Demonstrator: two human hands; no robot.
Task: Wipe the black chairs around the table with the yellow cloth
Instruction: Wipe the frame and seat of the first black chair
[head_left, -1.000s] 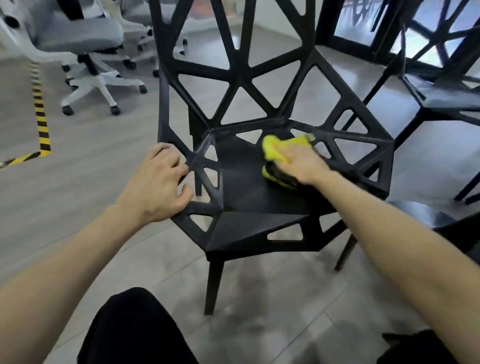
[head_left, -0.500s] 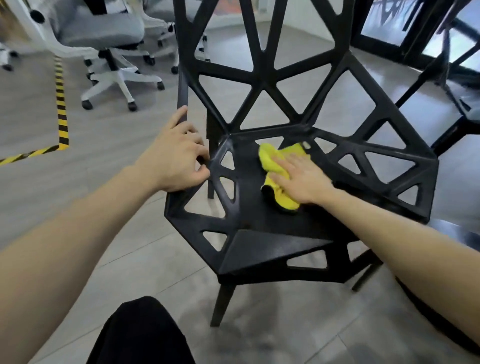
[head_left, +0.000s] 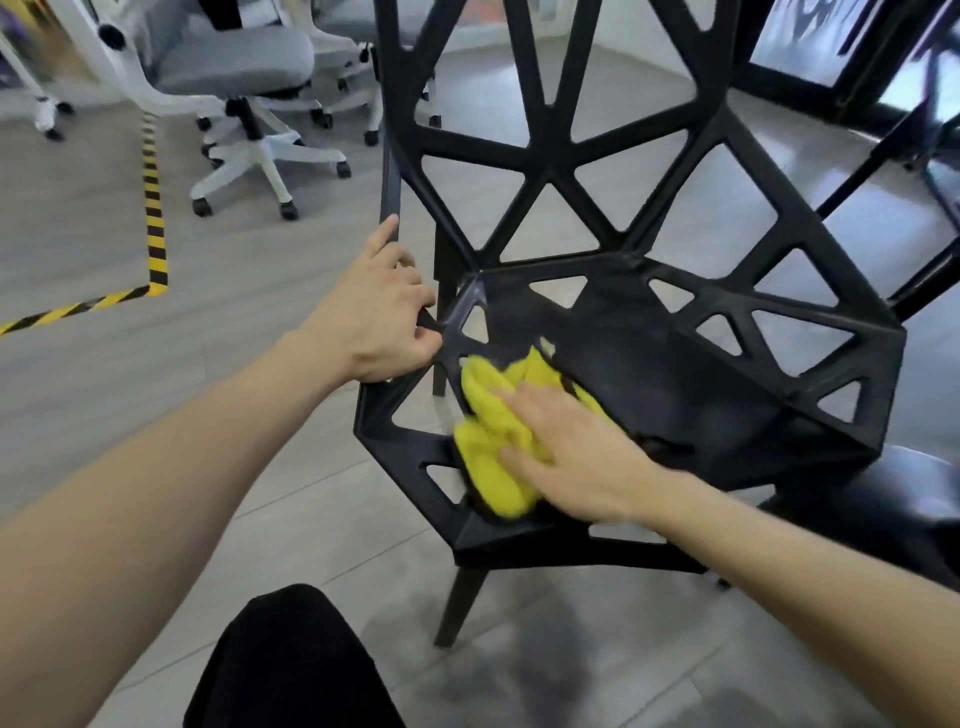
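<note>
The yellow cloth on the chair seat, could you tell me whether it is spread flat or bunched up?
Bunched up: the yellow cloth lies in crumpled folds under the right hand.

Grey office chairs (head_left: 244, 73) on white wheeled bases at 10–11 o'clock. Yellow-black hazard tape (head_left: 155, 228) on grey tile floor (head_left: 597, 670) at 9–10 o'clock, bending left. Dark-framed glass doors (head_left: 852, 57) at 1–2 o'clock.

My right hand (head_left: 582, 457) presses the cloth (head_left: 498, 441) flat on the chair (head_left: 675, 374) seat's 9 o'clock edge — left hand (head_left: 379, 317) grips the frame.
</note>
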